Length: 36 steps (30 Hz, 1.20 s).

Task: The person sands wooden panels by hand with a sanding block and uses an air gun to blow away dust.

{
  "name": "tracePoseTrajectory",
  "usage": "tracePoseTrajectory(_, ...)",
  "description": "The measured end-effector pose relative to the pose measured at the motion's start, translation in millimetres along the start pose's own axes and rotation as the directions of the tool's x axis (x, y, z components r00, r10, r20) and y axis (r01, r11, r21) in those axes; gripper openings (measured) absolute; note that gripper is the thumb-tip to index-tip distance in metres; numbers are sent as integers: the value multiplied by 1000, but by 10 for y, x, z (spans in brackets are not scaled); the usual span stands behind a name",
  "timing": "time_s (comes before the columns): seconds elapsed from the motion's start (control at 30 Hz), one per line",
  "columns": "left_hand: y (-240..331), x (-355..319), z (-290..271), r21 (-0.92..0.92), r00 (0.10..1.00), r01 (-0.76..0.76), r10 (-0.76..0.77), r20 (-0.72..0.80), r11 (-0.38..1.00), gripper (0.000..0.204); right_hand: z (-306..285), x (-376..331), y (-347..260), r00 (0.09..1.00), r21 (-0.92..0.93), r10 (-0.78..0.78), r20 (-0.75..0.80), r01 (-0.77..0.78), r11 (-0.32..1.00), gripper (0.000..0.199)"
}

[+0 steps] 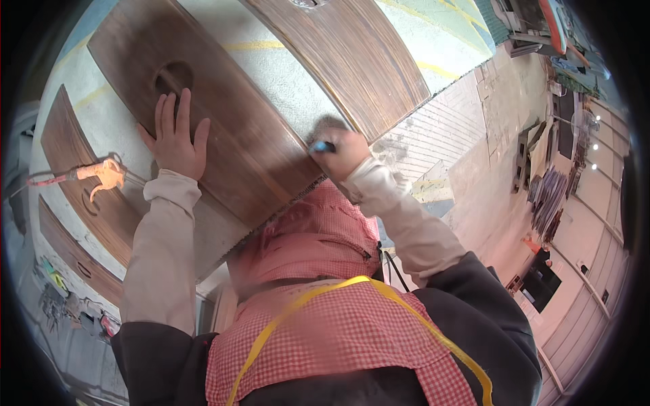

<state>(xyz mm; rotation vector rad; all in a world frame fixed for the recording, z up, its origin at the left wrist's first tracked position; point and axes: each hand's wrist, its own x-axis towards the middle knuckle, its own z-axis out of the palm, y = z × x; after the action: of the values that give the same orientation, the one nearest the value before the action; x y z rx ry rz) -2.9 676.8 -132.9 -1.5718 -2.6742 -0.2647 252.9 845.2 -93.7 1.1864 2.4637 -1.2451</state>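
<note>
Head view, brown panel [237,125], long axis slanting upper-left to lower-right

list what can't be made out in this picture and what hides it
Head view, small blue object: mostly hidden by the right hand curled around it; kind unclear.
Head view, dark oval opening in the smooth brown wooden panel: lower rim partly covered by the left hand.
Head view, striped brown wooden panel: cut off by the top edge.
Head view, green-and-grey clutter at lower left: too small and blurred to identify.
</note>
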Motion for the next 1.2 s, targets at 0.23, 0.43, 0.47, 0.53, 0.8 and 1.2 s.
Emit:
tracePoseTrajectory(0.23, 91, 113, -16, 29, 1000, 13, -14, 27, 999, 62, -4, 1159, -685, 996, -21, 62, -63, -64, 998, 21)
tracePoseTrajectory(0.43, -374, 510, 117, -178, 856, 482, -505, -115, 858, 81, 15, -55, -40, 993, 120, 119, -14, -117, 986, 12)
tracePoseTrajectory(0.47, -423, 659, 52, -137, 854, 503, -515, -70, 853, 82, 30, 10, -63, 992, 96, 127, -18, -125, 988, 13)
tracePoseTrajectory(0.53, -418, 718, 124, -47, 853, 517, -519, -54, 855, 82, 75, 303, -188, 993, 48, 116, -34, -115, 992, 16)
tracePoseTrajectory(0.8, -262, 736, 12, -83, 882, 471, -472, 3, 878, 79, 78, 2529, -1426, 991, -16, -48, -128, 46, 999, 18)
tracePoseTrajectory(1.2, -306, 776, -147, -176, 872, 489, -473, 128, 854, 80, -20, 3903, -2478, 994, -235, -94, -46, 81, 969, 38)
